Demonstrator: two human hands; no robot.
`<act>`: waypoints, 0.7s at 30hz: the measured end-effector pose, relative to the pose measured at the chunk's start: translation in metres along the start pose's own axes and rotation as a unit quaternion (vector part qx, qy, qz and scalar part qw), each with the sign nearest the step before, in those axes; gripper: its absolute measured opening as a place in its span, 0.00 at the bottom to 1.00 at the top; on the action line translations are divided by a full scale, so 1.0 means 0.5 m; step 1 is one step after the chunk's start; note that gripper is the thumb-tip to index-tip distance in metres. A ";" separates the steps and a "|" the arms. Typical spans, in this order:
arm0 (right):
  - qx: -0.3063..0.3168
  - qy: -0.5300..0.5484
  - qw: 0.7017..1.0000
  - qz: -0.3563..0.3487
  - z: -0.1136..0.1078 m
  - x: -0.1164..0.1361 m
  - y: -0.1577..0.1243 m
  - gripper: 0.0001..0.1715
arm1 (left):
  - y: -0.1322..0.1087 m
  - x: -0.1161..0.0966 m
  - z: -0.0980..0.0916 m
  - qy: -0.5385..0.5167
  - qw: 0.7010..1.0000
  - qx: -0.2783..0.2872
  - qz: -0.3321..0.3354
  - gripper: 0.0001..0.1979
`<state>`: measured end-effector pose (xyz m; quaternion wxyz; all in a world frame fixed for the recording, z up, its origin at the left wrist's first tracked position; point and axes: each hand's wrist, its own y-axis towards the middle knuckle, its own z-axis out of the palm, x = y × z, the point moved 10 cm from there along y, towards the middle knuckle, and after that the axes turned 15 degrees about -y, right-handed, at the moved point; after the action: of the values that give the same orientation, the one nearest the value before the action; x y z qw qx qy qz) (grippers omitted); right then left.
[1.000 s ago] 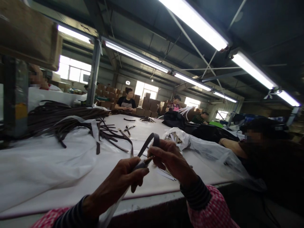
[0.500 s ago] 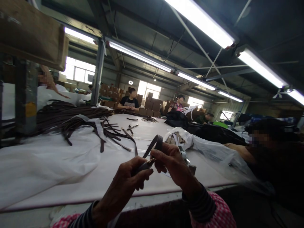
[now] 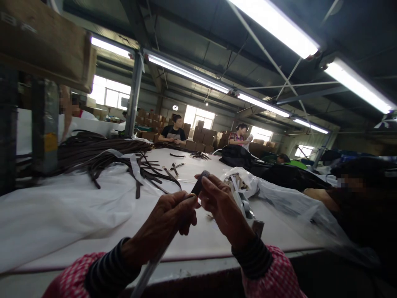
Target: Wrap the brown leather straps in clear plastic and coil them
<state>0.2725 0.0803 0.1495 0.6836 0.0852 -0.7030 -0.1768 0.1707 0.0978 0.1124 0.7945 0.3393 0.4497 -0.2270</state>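
A dark strap, likely a belt (image 3: 199, 186), is held between my two hands over the white table top (image 3: 192, 248). My left hand (image 3: 169, 215) is closed round it, thumb on top, and a long tail hangs from that hand toward the table's near edge. A small shiny metal piece shows at the left fingertips. My right hand (image 3: 221, 203) pinches the upper end of the strap between thumb and fingers. Right of that hand stands a metal device (image 3: 246, 207), partly hidden by it.
Many dark straps (image 3: 102, 153) lie heaped at the left, by white plastic sheeting (image 3: 83, 207) and a metal post (image 3: 46, 128). Short straps with metal ends (image 3: 174, 169) lie ahead. An open clear bag (image 3: 240, 180) holds small pieces. Co-workers (image 3: 175, 132) are behind and at right.
The strap's loop above my hands has been drawn out; its end now points up in my right hand, and a tail hangs below my left. The view has shifted slightly.
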 end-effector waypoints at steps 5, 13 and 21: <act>-0.009 0.118 0.993 0.009 -0.001 -0.006 0.049 0.15 | 0.006 -0.022 -0.014 -0.013 1.000 0.010 -0.003 0.18; 0.028 -0.017 0.996 -0.088 0.074 0.048 0.015 0.12 | -0.003 -0.094 -0.016 0.030 0.999 -0.013 0.032 0.19; 0.024 0.175 0.984 0.031 0.088 -0.001 0.069 0.25 | -0.026 -0.057 -0.030 0.061 0.998 0.005 -0.011 0.21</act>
<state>0.2329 0.1182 0.1614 0.7986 0.1095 -0.5793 -0.1210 0.1397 0.1017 0.1273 0.7613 0.3517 0.4996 -0.2168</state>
